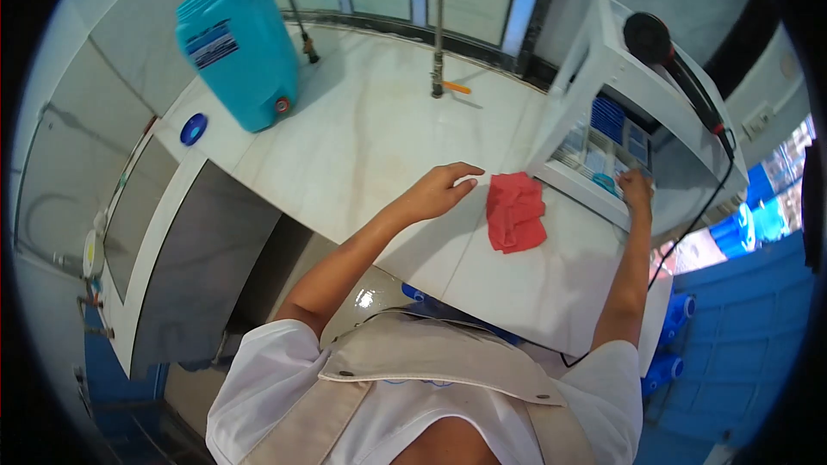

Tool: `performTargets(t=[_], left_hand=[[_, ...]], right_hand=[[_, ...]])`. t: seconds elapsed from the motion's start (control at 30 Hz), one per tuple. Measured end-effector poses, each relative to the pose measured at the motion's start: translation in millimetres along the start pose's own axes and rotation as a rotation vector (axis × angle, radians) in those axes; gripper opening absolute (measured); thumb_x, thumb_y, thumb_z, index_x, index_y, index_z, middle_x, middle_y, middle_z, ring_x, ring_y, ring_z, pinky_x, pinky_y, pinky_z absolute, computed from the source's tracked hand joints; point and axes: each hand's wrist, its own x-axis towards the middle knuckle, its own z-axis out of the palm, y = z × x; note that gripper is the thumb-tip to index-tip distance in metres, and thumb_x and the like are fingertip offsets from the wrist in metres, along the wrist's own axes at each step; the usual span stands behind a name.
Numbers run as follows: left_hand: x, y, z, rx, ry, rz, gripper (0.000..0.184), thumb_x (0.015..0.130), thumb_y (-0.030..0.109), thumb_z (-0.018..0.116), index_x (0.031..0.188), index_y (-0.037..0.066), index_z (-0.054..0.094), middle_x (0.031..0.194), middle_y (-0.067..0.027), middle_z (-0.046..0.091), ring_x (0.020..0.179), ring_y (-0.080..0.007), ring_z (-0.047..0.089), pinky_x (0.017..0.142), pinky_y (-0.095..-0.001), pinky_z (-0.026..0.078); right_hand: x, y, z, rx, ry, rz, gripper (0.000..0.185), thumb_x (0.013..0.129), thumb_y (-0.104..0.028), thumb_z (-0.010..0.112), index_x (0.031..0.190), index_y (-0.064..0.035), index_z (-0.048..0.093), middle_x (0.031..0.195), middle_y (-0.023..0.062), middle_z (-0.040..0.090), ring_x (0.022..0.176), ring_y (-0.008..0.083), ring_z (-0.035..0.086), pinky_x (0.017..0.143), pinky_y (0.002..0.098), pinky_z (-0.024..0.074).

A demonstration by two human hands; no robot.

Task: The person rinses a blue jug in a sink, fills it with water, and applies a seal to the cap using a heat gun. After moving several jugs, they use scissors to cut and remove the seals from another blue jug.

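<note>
My left hand (439,193) hovers over the counter just left of a crumpled red cloth (515,213), with its fingers stretched out and nothing in them. Reaching into the lower shelf of a white stand (583,196), my right hand (636,190) has its fingers curled in. Whatever they hold, if anything, is too small to make out. Beside those fingers lies a small teal item (605,182). Behind it are blue items (608,118) and several light packets in the shelf's compartments.
A large teal jerrycan (245,56) stands at the back left, near a blue cap (194,129). A pipe with an orange-handled tap (454,87) rises at the back. On the stand's top lies a black corded tool (680,77). The marble counter (362,120) ends near my body.
</note>
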Motion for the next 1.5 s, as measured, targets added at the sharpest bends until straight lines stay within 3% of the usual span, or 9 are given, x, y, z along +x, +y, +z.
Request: performTargets(t=[0.13, 0.3, 0.4, 0.67, 0.73, 0.87, 1.07, 1.2, 1.5], left_hand=[[-7.4, -2.9, -8.0, -0.013, 0.017, -0.059, 0.029, 0.090, 0.019, 0.046, 0.114, 0.004, 0.056, 0.111, -0.0145, 0.058, 0.098, -0.0256, 0.056, 0.085, -0.0337, 0.043], [4.2, 2.7, -11.2, -0.221, 0.190, -0.066, 0.033, 0.091, 0.024, 0.047, 0.113, 0.000, 0.056, 0.103, -0.0115, 0.062, 0.097, -0.0194, 0.056, 0.086, -0.0314, 0.042], [12.7, 18.2, -9.1, -0.425, 0.217, -0.100, 0.032, 0.090, 0.026, 0.050, 0.107, 0.000, 0.058, 0.097, -0.0067, 0.062, 0.095, -0.0133, 0.055, 0.084, -0.0301, 0.043], [-38.2, -31.3, -71.5, -0.720, 0.640, -0.154, 0.018, 0.086, 0.016, 0.058, 0.094, 0.001, 0.059, 0.086, -0.0040, 0.062, 0.069, -0.0073, 0.055, 0.066, -0.0222, 0.044], [-61.1, -45.9, -99.2, -0.739, 0.672, -0.189, 0.015, 0.085, 0.015, 0.059, 0.090, 0.000, 0.061, 0.078, -0.0023, 0.061, 0.068, -0.0067, 0.052, 0.062, -0.0230, 0.043], [-93.7, -74.6, -148.3, -0.655, 0.820, -0.166, 0.013, 0.084, 0.012, 0.061, 0.088, 0.000, 0.060, 0.077, -0.0020, 0.060, 0.065, -0.0066, 0.052, 0.061, -0.0228, 0.044], [-118.4, -134.5, -215.3, -0.946, 1.001, -0.131, 0.014, 0.082, 0.011, 0.064, 0.081, 0.002, 0.054, 0.072, -0.0019, 0.057, 0.062, -0.0065, 0.053, 0.057, -0.0195, 0.043], [-131.5, -157.1, -254.8, -0.769, 1.003, -0.154, 0.016, 0.082, 0.014, 0.065, 0.078, 0.000, 0.057, 0.070, -0.0008, 0.057, 0.061, -0.0058, 0.051, 0.056, -0.0198, 0.042], [-152.7, -217.2, -309.3, -0.707, 0.647, -0.315, 0.013, 0.082, 0.016, 0.064, 0.075, 0.006, 0.059, 0.075, -0.0008, 0.060, 0.071, -0.0070, 0.053, 0.068, -0.0225, 0.043]], right_hand=[[-19.2, -14.4, -13.3, -0.009, 0.118, -0.025, 0.022, 0.076, -0.030, 0.063, 0.091, -0.0153, 0.068, 0.106, 0.0021, 0.061, 0.106, 0.0302, 0.048, 0.088, 0.0486, 0.0348], [-47.7, -63.1, -52.5, 0.366, 0.768, -0.215, 0.015, 0.080, -0.016, 0.060, 0.089, -0.0076, 0.069, 0.107, 0.0122, 0.057, 0.097, 0.0278, 0.049, 0.083, 0.0355, 0.0397], [-132.0, -197.5, -61.8, 0.776, 0.522, -0.482, 0.017, 0.080, -0.008, 0.060, 0.097, -0.0057, 0.067, 0.111, 0.0124, 0.051, 0.103, 0.0273, 0.049, 0.088, 0.0335, 0.0390], [-209.6, -385.6, -34.4, 0.910, 0.214, -1.011, 0.026, 0.082, -0.004, 0.058, 0.107, -0.0050, 0.062, 0.116, 0.0158, 0.049, 0.099, 0.0239, 0.054, 0.080, 0.0316, 0.0461], [-212.3, -417.4, -23.1, 1.595, -0.487, -0.450, 0.024, 0.084, -0.006, 0.057, 0.107, 0.0014, 0.060, 0.115, 0.0142, 0.051, 0.089, 0.0173, 0.058, 0.076, 0.0276, 0.0472], [-217.7, -485.0, 8.1, 1.447, -0.745, -0.433, 0.023, 0.085, -0.010, 0.057, 0.102, 0.0059, 0.059, 0.088, 0.0089, 0.063, 0.072, 0.0097, 0.059, 0.065, 0.0236, 0.0484], [-242.6, -588.5, 39.4, 1.494, -0.623, -0.427, 0.018, 0.084, -0.010, 0.058, 0.095, 0.0038, 0.061, 0.081, 0.0071, 0.064, 0.069, 0.0092, 0.059, 0.061, 0.0232, 0.0481], [-253.6, -634.7, 53.3, 1.438, -0.582, -0.426, 0.014, 0.084, -0.010, 0.059, 0.090, 0.0029, 0.060, 0.079, 0.0058, 0.063, 0.068, 0.0085, 0.057, 0.061, 0.0228, 0.0469], [-239.6, -668.2, 80.5, 1.476, -0.559, -0.207, 0.007, 0.082, -0.012, 0.060, 0.080, -0.0052, 0.060, 0.078, 0.0008, 0.060, 0.070, 0.0067, 0.052, 0.061, 0.0216, 0.0402]])
